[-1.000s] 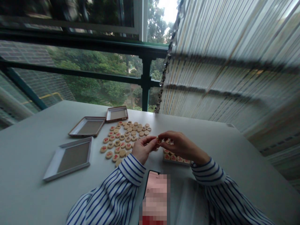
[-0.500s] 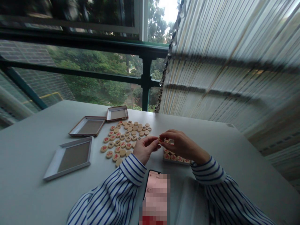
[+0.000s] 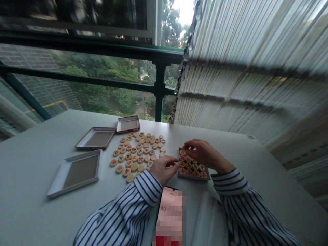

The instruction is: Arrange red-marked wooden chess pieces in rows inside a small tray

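Round wooden Chinese chess pieces [image 3: 140, 159], some with red or black characters and some blank side up, lie scattered left of centre. To their right, a shallow box [image 3: 194, 178] holds rows of pieces with red and black characters. Over the box's far left corner, my right hand [image 3: 206, 156] pinches a Chinese chess piece [image 3: 184, 148] between thumb and fingers; the hand covers the box's far right part. My left hand [image 3: 164, 169] rests beside the box's left side, thumb and index finger apart, with nothing visible between them.
Three shallow trays stand on the left: a white one [image 3: 56, 184], a brown-rimmed one [image 3: 81, 144] and a smaller one [image 3: 128, 130] behind. A phone [image 3: 170, 201] lies near me, with a clear plastic piece [image 3: 207, 218] beside it. Window railing and a string curtain border the white table.
Both hands met at a piece between box and scattered pieces before. My right hand has carried it right to the box's far left corner; my left has let go and lowered toward me.
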The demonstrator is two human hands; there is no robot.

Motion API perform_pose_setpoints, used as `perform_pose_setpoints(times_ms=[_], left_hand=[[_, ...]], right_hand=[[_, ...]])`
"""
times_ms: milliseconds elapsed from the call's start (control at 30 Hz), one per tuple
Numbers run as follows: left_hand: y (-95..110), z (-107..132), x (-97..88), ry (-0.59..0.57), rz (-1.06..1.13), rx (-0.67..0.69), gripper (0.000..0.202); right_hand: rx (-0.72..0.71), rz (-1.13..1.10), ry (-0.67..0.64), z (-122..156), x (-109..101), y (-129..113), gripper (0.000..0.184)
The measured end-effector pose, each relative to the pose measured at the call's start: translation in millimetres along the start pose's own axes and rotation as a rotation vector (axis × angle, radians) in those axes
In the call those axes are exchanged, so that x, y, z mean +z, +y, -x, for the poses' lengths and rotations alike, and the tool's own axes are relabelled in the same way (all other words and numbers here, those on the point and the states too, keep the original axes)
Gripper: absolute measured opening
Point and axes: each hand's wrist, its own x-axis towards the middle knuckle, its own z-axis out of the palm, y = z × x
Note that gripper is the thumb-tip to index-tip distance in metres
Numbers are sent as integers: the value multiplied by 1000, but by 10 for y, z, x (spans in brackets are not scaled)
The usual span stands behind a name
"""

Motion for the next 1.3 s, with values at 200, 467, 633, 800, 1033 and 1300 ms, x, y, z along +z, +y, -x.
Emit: perform_pose_setpoints(times_ms=[200, 467, 633, 800, 1033, 1300], left_hand=[[-26, 25, 29, -79, -170, 169, 18], [-50, 36, 46, -113, -270, 231, 19], [-83, 31, 51, -163, -354, 255, 21], [-70, 36, 43, -183, -373, 235, 23], [-60, 34, 42, -195, -378, 230, 23], [-53, 33, 38, -206, -386, 231, 22]], right_hand=[[27, 90, -67, 19, -1, 57, 20], [104, 245, -141, 50, 12, 90, 24], [133, 333, -230, 45, 9, 76, 24], [151, 386, -274, 40, -1, 33, 25], [177, 440, -312, 25, 39, 15, 26], [181, 503, -323, 34, 59, 3, 28]])
